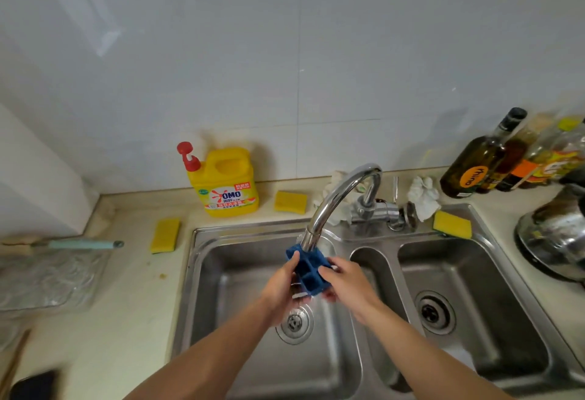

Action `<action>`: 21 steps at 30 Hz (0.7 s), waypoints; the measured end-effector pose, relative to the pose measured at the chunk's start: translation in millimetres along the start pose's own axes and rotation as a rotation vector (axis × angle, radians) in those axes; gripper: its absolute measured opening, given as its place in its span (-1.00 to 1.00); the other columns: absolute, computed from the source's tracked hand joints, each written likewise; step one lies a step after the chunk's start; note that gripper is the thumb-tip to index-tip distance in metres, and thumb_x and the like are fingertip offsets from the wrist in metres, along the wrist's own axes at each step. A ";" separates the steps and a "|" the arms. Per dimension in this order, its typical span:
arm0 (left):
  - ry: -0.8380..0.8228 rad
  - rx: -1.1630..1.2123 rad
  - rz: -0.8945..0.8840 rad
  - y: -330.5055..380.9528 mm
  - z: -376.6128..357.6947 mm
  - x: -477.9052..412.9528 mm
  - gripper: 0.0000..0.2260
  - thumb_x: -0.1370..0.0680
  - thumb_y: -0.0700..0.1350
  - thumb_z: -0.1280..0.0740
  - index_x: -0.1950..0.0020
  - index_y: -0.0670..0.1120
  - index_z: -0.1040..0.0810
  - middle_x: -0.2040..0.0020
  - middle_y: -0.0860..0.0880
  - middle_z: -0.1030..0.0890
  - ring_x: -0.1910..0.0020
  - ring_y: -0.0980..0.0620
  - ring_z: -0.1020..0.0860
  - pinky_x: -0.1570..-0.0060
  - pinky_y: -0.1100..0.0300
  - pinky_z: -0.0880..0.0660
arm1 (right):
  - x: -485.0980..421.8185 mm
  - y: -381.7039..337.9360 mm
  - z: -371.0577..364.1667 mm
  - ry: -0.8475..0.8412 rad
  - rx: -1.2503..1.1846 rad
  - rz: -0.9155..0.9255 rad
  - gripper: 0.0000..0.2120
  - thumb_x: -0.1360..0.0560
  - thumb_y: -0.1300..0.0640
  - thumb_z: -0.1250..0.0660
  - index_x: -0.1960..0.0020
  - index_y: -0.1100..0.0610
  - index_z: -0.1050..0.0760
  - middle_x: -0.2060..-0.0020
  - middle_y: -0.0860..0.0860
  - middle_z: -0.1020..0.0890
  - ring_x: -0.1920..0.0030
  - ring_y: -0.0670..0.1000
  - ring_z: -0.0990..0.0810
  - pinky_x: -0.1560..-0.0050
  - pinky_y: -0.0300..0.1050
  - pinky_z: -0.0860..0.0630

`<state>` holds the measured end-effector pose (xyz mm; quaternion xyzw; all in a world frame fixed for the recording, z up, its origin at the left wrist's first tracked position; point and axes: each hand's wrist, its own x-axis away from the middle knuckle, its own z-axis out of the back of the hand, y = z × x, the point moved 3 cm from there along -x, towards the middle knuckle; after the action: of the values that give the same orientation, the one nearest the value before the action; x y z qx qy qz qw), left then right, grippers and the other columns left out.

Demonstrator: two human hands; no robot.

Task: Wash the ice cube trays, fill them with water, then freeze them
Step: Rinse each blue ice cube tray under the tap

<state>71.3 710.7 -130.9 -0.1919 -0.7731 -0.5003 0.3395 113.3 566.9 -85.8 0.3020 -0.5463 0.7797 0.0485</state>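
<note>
A small blue ice cube tray (309, 273) with square cells is held over the left sink basin (221, 289), right under the spout of the chrome tap (335, 200). My left hand (281, 289) grips its left side, thumb on the rim. On the tray's right side my right hand (348, 285) holds it with fingers curled around the edge. Water drips from under the tray toward the drain (295, 322).
A yellow dish-soap jug (226, 184) stands behind the sink. Yellow sponges lie at the left (165, 235), the back (290, 201) and the right rim (452, 224). Bottles (484, 159) and a steel kettle (557, 235) crowd the right counter. A glass tray (47, 276) sits left. The right basin (474, 289) holds nothing.
</note>
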 end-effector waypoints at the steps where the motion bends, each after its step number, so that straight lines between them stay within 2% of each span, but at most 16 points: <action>1: 0.015 0.027 0.008 -1.5 -2.6 -1.4 -0.57 -0.62 0.17 -0.27 -0.28 -0.14 -0.56 -0.08 -0.19 -0.68 -0.03 -0.12 -0.62 0.12 0.09 -0.52 | -1.5 -2.7 6.4 0.010 0.034 0.038 -0.86 -0.62 0.20 -0.31 -0.13 0.10 -0.60 0.13 0.12 -0.72 0.34 -0.04 -0.67 0.29 -0.17 -0.56; 3: 0.033 0.067 0.008 -1.1 -7.7 -1.9 -0.64 -0.64 0.05 -0.26 -0.29 -0.18 -0.53 -0.08 -0.20 -0.66 -0.04 -0.13 -0.62 0.11 0.09 -0.54 | -3.0 -7.8 16.9 0.022 0.114 0.116 -0.86 -0.61 0.18 -0.32 -0.10 0.01 -0.61 0.13 0.03 -0.71 0.27 -0.10 -0.70 0.29 -0.23 -0.60; 6: 0.038 0.124 -0.018 5.2 -14.7 -2.1 -0.75 -0.66 -0.10 -0.19 -0.28 -0.17 -0.49 -0.13 -0.24 -0.64 -0.11 -0.19 -0.63 -0.03 -0.01 -0.59 | -4.4 -13.9 23.5 0.023 0.267 0.224 -0.80 -0.60 0.13 -0.31 -0.19 0.03 -0.61 0.10 -0.08 -0.68 0.11 -0.10 -0.67 0.14 -0.21 -0.61; 8: 0.062 0.172 -0.044 10.5 -18.1 -2.5 -0.76 -0.66 -0.18 -0.13 -0.28 -0.15 -0.48 -0.17 -0.25 -0.63 -0.14 -0.21 -0.62 -0.11 -0.07 -0.59 | -5.5 -16.0 24.8 0.020 0.322 0.263 -0.74 -0.61 0.11 -0.30 -0.27 0.03 -0.60 0.01 -0.06 -0.67 0.03 -0.13 -0.63 0.07 -0.27 -0.55; 11: 0.096 0.180 -0.064 16.3 -20.3 -4.7 -0.70 -0.64 -0.25 -0.08 -0.26 -0.15 -0.54 -0.17 -0.25 -0.65 -0.11 -0.18 -0.63 -0.09 -0.03 -0.58 | -8.5 -17.0 28.2 0.028 0.300 0.275 -0.62 -0.62 0.06 -0.31 -0.42 0.01 -0.51 -0.14 0.01 -0.65 -0.07 -0.07 -0.61 -0.02 -0.26 -0.51; 14: 0.155 0.157 -0.104 21.5 -18.8 -6.1 -0.71 -0.63 -0.31 -0.11 -0.21 -0.17 -0.56 -0.06 -0.25 -0.70 -0.06 -0.19 -0.67 0.03 -0.01 -0.64 | -11.1 -11.6 28.5 0.003 0.026 0.127 -0.57 -0.62 0.04 -0.34 -0.46 -0.04 -0.38 -0.10 0.08 -0.61 -0.03 -0.01 -0.67 0.11 -0.24 -0.62; 17: 0.285 0.085 -0.163 29.4 -11.7 -4.8 -0.78 -0.61 -0.33 -0.16 -0.14 -0.20 -0.56 0.00 -0.24 -0.69 0.04 -0.16 -0.69 0.19 0.09 -0.65 | -12.3 -2.8 19.8 -0.064 -0.238 -0.120 -0.65 -0.63 0.07 -0.37 -0.35 0.04 -0.37 -0.09 0.14 -0.66 0.02 0.11 -0.73 0.13 -0.06 -0.69; 19: 0.341 -0.011 -0.232 34.9 -7.5 -3.1 -0.82 -0.61 -0.32 -0.20 -0.11 -0.20 -0.56 -0.01 -0.24 -0.68 0.04 -0.16 -0.69 0.17 0.08 -0.67 | -15.4 0.1 12.1 -0.117 -0.341 -0.191 -0.74 -0.65 0.19 -0.33 -0.32 0.19 -0.43 -0.05 0.25 -0.68 0.01 0.21 -0.72 0.09 0.05 -0.70; 21: 0.394 -0.124 -0.303 39.7 -3.6 -0.9 -0.86 -0.61 -0.28 -0.23 -0.07 -0.17 -0.56 0.00 -0.22 -0.68 0.04 -0.15 -0.69 0.09 -0.02 -0.69 | -18.9 -0.6 5.1 -0.151 -0.424 -0.200 -0.79 -0.65 0.31 -0.26 -0.27 0.29 -0.47 -0.06 0.35 -0.66 0.04 0.29 -0.70 0.09 0.11 -0.69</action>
<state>98.4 724.5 -105.0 0.0067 -0.6799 -0.6196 0.3922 131.0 567.5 -94.1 0.3952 -0.6671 0.6141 0.1469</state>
